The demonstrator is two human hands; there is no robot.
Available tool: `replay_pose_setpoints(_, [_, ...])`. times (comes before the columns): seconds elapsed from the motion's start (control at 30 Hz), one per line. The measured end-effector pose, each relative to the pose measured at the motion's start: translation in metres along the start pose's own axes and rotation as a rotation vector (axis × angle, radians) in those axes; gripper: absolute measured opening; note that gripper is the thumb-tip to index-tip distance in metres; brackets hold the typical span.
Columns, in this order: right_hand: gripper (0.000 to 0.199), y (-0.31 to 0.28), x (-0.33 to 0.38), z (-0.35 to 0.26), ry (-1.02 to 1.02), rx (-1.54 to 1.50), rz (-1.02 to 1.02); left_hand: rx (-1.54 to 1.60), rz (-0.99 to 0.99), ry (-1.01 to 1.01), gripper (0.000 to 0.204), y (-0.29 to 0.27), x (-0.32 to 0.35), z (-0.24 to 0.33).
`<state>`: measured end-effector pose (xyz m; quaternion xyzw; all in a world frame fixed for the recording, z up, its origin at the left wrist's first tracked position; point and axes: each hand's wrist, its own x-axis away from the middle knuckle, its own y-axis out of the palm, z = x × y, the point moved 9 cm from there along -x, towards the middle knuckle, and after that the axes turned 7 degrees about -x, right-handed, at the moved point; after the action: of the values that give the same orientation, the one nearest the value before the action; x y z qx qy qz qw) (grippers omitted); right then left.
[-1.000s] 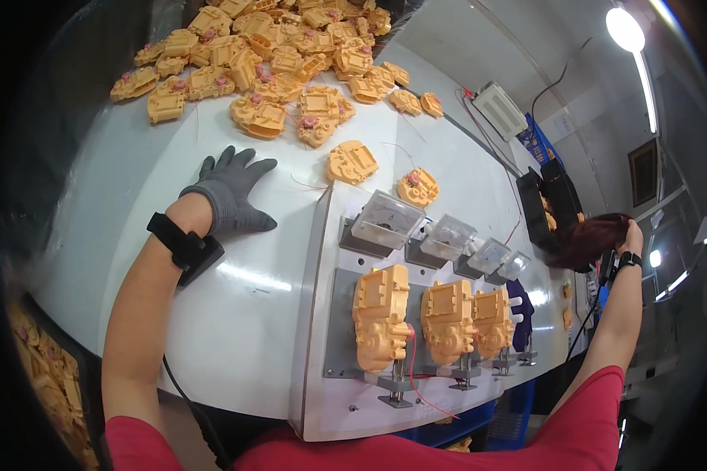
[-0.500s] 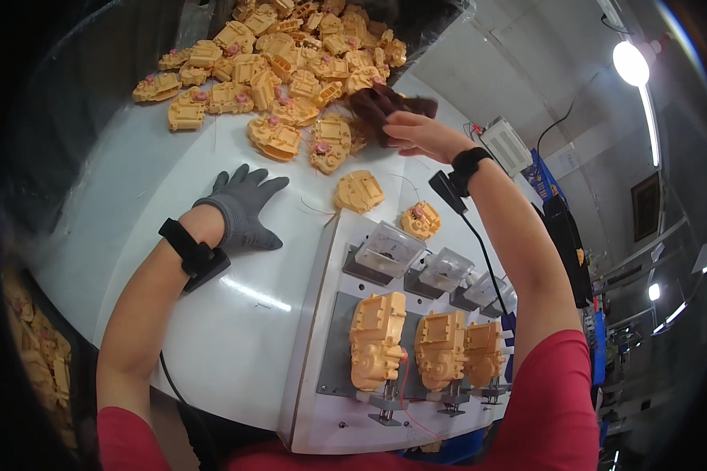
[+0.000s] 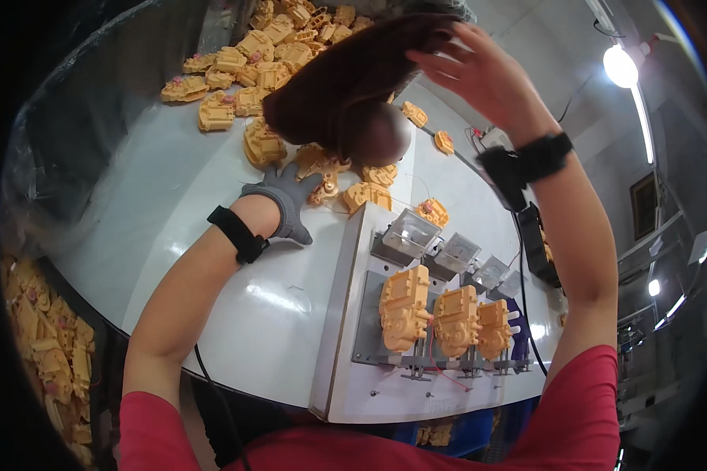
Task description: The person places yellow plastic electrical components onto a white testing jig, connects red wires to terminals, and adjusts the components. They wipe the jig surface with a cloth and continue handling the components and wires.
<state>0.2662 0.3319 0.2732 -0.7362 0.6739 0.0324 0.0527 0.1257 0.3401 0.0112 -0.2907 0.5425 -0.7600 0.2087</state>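
My right hand (image 3: 479, 74), bare, is raised at the top and its fingers grip the upper end of a dark brown cloth (image 3: 346, 78). The cloth hangs spread over the pile, blurred by motion. Beside its lower edge is a round, brownish, shiny shape (image 3: 377, 135) that I cannot make out. My left hand (image 3: 281, 200), in a grey glove, lies with fingers spread on the white table (image 3: 236, 298). Its fingertips reach a yellow plastic gear housing (image 3: 320, 171) and are beside another housing (image 3: 264, 143). Several more yellow housings (image 3: 259, 74) lie heaped behind, partly hidden by the cloth.
A white fixture box (image 3: 346, 385) stands in front, holding three upright yellow housings (image 3: 404, 310) below a row of clear-cased meters (image 3: 411, 230). Loose housings (image 3: 368, 196) lie behind it. A bin of housings (image 3: 51, 353) sits at the lower left. Black cables run from both wrist straps.
My right hand has lifted up and right, and the bunched cloth has opened out over the pile. My left hand has moved right and farther, up to the housings. The view has shifted.
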Motion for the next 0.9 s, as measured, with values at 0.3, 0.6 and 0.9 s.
replay_pose_setpoints(0.3, [0.023, -0.289, 0.284, -0.289, -0.825, 0.931, 1.109, 0.02, -0.022, 0.05, 0.11, 0.0, -0.002, 0.009])
replay_pose_setpoints(0.6, [0.021, -0.385, 0.495, -0.117, 0.167, 0.646, 1.455, 0.003, -0.025, -0.015, 0.106, -0.006, 0.005, 0.002])
replay_pose_setpoints(0.9, [0.025, -0.452, 0.736, -0.107, -0.568, -0.167, 1.803, 0.004, -0.014, -0.036, 0.103, -0.007, 0.004, 0.004])
